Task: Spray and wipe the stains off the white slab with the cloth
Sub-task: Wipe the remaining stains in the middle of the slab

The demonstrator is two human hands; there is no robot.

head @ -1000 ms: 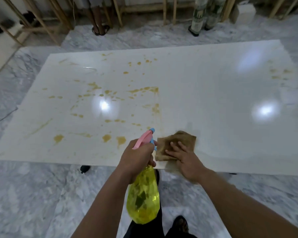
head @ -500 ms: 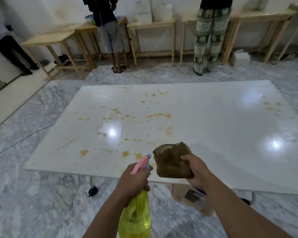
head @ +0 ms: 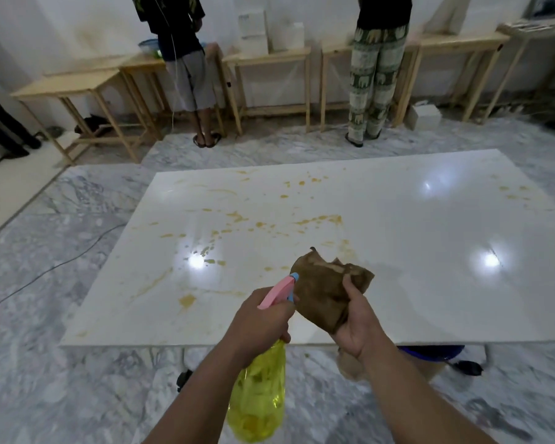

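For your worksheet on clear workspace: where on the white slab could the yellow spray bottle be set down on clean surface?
The white slab is bare between its two light glares, right of the brown cloth. Orange stains crowd its left half; a few mark the far right corner.

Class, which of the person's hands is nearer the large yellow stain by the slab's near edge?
Left. The left hand holds the spray bottle just right of the stain; the right hand, gripping the cloth, is farther right.
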